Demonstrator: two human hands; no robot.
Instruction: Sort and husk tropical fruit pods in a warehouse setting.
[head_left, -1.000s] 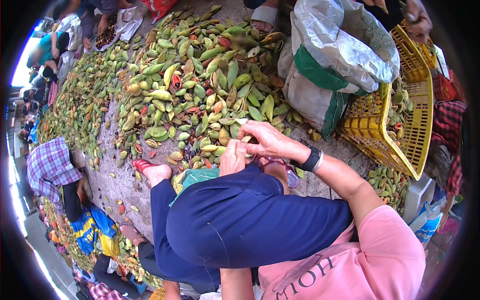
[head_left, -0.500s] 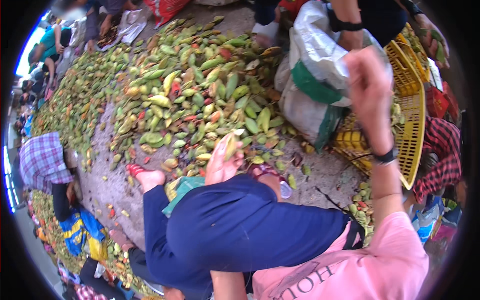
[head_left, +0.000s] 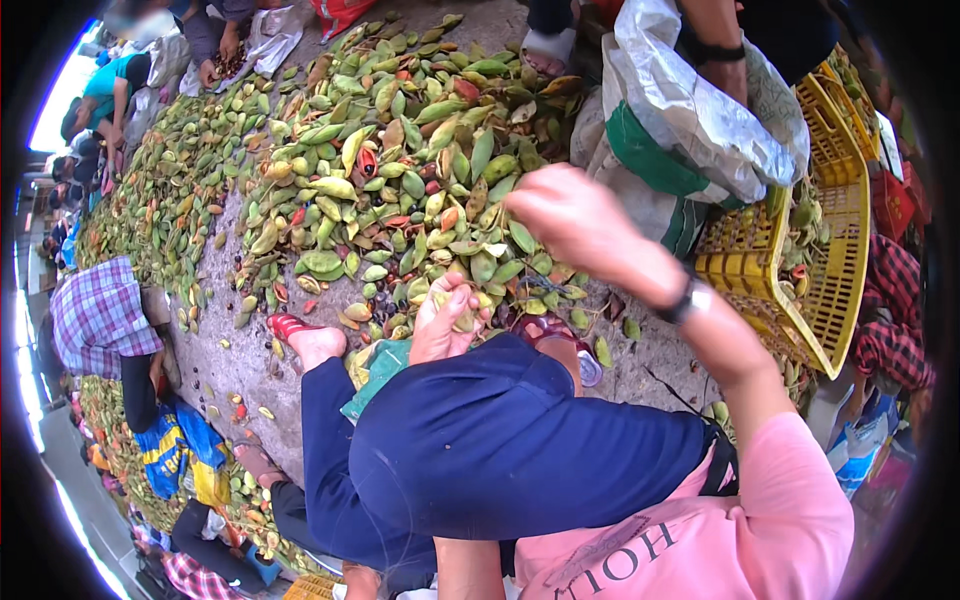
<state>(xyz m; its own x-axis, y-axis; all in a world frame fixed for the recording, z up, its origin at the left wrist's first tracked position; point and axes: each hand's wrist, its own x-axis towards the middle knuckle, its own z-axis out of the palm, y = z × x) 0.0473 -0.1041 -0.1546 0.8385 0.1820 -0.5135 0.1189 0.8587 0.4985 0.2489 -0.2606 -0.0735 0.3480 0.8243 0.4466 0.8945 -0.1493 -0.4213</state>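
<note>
— What are the hands doing right now?

— The left hand point(head_left: 448, 322) sits low, just above the knee in dark blue trousers point(head_left: 500, 440). Its fingers are curled around a small pale green fruit point(head_left: 464, 320), pinched between thumb and fingertips.

— And the right one?

— The right hand point(head_left: 572, 215) is raised higher, up and to the right of the left, well apart from it. The fingers look loosely folded, but it is blurred and turned away, so I cannot tell whether anything is in it. There is a dark wristband point(head_left: 686, 300) on that wrist.

— Where is the rest of the fruit?

— Spread in a big heap of green and reddish fruits point(head_left: 400, 170) on the concrete ground point(head_left: 235, 370), beginning just beyond the left hand and running far away from both hands. A few lie loose right beside the left hand.

— Anything near the right hand?

— Beyond it and to its right stands a grey-and-green sack point(head_left: 690, 130), with another person's arm behind it. Further right of the hand is a yellow plastic crate point(head_left: 790, 260), tilted, with some fruit in it.

— And on the other side?

— To the left of the left hand a foot in a red sandal point(head_left: 305, 335) rests on the ground. Further left someone in a checked shirt point(head_left: 98, 310) crouches.
</note>
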